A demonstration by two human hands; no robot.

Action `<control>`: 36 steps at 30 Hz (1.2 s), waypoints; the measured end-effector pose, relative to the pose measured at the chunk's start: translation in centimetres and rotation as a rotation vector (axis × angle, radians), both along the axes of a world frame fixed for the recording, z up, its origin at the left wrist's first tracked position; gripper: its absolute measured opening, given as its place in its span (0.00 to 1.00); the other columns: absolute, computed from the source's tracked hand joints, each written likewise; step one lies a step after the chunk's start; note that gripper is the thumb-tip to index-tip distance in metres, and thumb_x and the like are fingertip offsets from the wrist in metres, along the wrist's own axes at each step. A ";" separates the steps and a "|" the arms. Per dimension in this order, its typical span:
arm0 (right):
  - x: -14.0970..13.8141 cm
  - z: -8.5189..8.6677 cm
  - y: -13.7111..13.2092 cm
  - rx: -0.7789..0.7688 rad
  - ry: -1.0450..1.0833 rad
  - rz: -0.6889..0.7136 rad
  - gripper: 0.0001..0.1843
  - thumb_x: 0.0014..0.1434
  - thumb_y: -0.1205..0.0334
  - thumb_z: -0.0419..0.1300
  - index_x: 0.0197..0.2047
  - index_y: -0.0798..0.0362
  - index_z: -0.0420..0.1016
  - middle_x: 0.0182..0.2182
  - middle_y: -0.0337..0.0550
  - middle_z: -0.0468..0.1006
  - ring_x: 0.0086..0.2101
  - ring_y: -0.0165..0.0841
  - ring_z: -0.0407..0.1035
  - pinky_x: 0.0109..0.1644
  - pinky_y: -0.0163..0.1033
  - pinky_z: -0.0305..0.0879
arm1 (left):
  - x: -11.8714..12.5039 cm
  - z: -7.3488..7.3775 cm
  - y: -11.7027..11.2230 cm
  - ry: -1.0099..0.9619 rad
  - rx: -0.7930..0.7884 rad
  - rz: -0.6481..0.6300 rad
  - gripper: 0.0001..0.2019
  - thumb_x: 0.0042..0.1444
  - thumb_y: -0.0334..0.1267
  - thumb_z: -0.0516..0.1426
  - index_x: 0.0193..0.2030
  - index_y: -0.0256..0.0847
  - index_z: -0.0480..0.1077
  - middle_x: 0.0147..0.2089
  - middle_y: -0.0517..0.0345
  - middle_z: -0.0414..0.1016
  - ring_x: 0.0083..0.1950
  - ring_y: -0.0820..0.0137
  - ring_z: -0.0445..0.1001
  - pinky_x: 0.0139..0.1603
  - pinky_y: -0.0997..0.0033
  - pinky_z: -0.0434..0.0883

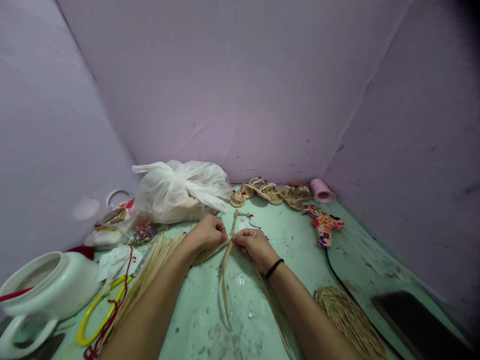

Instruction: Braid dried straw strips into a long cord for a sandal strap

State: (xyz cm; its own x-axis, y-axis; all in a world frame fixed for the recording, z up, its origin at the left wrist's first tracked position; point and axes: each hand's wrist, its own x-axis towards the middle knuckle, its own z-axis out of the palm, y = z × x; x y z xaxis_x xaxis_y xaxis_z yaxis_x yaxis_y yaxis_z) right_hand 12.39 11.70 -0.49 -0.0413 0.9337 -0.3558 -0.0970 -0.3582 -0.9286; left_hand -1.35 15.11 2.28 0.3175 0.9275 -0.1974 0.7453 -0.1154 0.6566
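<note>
Both hands meet over the middle of the green tabletop, working a thin braid of straw strips (225, 280). My left hand (208, 234) is closed on one strip, which trails back under the wrist. My right hand (257, 246), with a black band at its wrist, pinches another strip just right of the crossing point. A third strip hangs loose toward me between the hands. Beyond the fingers, the finished narrow braid (235, 220) runs away from me, its far end by some small red beads. Under my left forearm lies a bundle of loose straw (159, 257).
On the left are a white teapot-like vessel (75, 285), yellow-handled scissors (88, 312), red yarn and a white plastic bag (180, 192). Small woven sandals (268, 194) and a pink thread spool (321, 191) line the back. At right: a patterned glue gun (323, 225), a woven sole (347, 320), a phone (416, 322).
</note>
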 end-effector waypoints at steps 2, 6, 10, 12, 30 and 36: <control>0.0 0.0 0.0 0.002 0.001 0.001 0.05 0.38 0.70 0.55 0.14 0.57 0.64 0.08 0.31 0.61 0.11 0.19 0.47 0.15 0.30 0.37 | 0.0 -0.2 0.0 0.007 0.029 0.038 0.07 0.33 0.32 0.50 0.19 0.33 0.69 0.15 0.63 0.59 0.20 0.77 0.56 0.20 0.77 0.51; 0.0 0.0 0.0 0.009 0.009 -0.008 0.05 0.37 0.70 0.54 0.14 0.57 0.64 0.08 0.31 0.61 0.11 0.19 0.48 0.16 0.30 0.37 | 0.0 -0.2 0.1 -0.086 -0.043 -0.034 0.07 0.35 0.34 0.52 0.20 0.33 0.69 0.16 0.64 0.60 0.20 0.77 0.56 0.20 0.77 0.52; 0.0 -0.1 0.0 0.008 0.008 -0.010 0.04 0.38 0.70 0.54 0.15 0.58 0.64 0.08 0.32 0.61 0.11 0.18 0.47 0.16 0.30 0.37 | -0.2 0.1 0.0 -0.207 -0.224 -0.048 0.07 0.36 0.36 0.54 0.21 0.33 0.70 0.14 0.65 0.59 0.17 0.79 0.52 0.18 0.77 0.50; 0.0 -0.2 0.0 0.017 0.004 -0.006 0.04 0.38 0.70 0.55 0.15 0.58 0.65 0.08 0.31 0.62 0.11 0.18 0.47 0.16 0.30 0.37 | -0.2 0.1 0.0 -0.264 -0.316 -0.006 0.06 0.33 0.33 0.55 0.21 0.33 0.69 0.12 0.66 0.58 0.16 0.80 0.51 0.17 0.78 0.48; 0.4 0.1 0.0 -0.031 0.110 0.050 0.01 0.36 0.70 0.54 0.16 0.58 0.65 0.10 0.33 0.63 0.11 0.20 0.50 0.15 0.28 0.34 | 1.3 0.1 -0.5 -0.303 -0.529 0.252 0.10 0.33 0.37 0.60 0.21 0.37 0.62 0.12 0.68 0.58 0.12 0.82 0.51 0.13 0.80 0.41; 0.8 -0.2 0.1 -0.029 0.114 0.078 0.01 0.37 0.68 0.55 0.18 0.57 0.65 0.08 0.31 0.60 0.11 0.20 0.48 0.15 0.29 0.33 | 1.4 -0.4 -0.6 -0.353 -0.570 0.222 0.09 0.38 0.35 0.57 0.27 0.40 0.60 0.10 0.70 0.56 0.11 0.80 0.51 0.12 0.81 0.44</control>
State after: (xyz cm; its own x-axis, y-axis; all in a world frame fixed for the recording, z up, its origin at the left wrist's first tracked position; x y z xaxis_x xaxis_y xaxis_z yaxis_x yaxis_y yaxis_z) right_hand 13.17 11.82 -0.69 -0.1555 0.9153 -0.3715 -0.1723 -0.3955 -0.9022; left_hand 0.04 14.46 1.84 0.2676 0.7602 -0.5920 0.4431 0.4485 0.7762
